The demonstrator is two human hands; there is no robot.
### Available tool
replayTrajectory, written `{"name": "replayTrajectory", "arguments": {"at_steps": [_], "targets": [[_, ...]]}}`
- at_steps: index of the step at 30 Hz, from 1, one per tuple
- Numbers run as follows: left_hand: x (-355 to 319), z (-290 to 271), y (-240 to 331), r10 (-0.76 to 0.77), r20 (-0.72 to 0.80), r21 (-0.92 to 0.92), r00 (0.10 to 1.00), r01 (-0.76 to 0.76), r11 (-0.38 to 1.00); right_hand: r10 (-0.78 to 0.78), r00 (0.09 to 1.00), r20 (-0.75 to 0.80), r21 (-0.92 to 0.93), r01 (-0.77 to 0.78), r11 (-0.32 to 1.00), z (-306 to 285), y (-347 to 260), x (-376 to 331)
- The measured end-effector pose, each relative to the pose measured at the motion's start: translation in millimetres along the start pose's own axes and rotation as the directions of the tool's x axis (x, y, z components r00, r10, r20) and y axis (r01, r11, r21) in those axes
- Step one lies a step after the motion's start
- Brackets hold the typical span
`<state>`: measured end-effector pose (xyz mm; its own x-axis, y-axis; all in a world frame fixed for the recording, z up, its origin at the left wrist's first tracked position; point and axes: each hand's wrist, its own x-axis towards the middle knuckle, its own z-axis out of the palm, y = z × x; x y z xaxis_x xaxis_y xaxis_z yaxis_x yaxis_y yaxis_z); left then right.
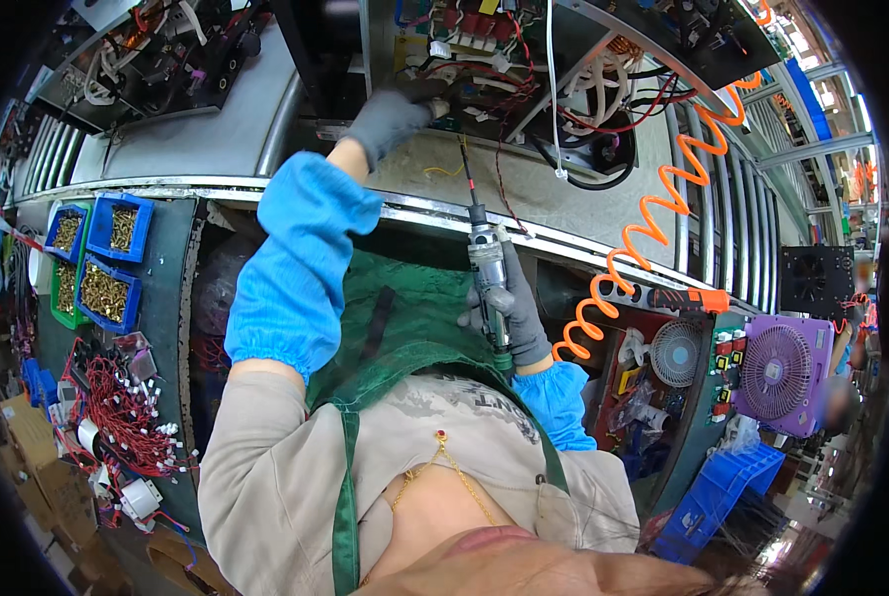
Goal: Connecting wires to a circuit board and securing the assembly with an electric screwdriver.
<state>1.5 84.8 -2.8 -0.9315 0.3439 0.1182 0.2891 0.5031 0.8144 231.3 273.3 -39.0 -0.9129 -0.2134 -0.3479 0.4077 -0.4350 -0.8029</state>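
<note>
My right hand (510, 306), in a grey glove, is wrapped round a silver-bodied power screwdriver (485, 256). Its thin dark bit with a red band points away from me, toward the near edge of an open metal chassis. My left hand (390, 121), also gloved and slightly blurred, reaches into that chassis. The fingertips come together beside a small pale piece, which I cannot make out. Around them lie a circuit board (469, 28), red and white wires (524, 84) and loose connectors. A yellow wire (444, 171) hangs by the bit.
Roller conveyor (727, 214) runs to the right, with an orange coiled hose (653, 214) over it. Another orange-and-black tool (691, 299) lies at the bench edge. Screw bins (109, 293) and red wire bundles (126, 407) sit left; a purple fan (777, 368) stands right.
</note>
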Motion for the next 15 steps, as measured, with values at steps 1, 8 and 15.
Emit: {"name": "replayTrajectory", "arguments": {"at_steps": [1, 8, 15], "targets": [[9, 4, -7, 0.005, -0.001, 0.0, 1.0, -0.005, 1.0, -0.008, 1.0, -0.023, 0.011, 0.008, 1.0, 1, -1, 0], [40, 39, -7, 0.175, -0.253, 0.189, 0.951, -0.129, 0.973, -0.037, 0.993, -0.108, 0.008, 0.038, 0.999, -12, 1, -3], [41, 59, -37, 0.082, -0.265, -0.204, 0.961, -0.139, 0.969, -0.071, 0.988, -0.136, 0.013, 0.073, 0.997, -15, -3, -8]]}}
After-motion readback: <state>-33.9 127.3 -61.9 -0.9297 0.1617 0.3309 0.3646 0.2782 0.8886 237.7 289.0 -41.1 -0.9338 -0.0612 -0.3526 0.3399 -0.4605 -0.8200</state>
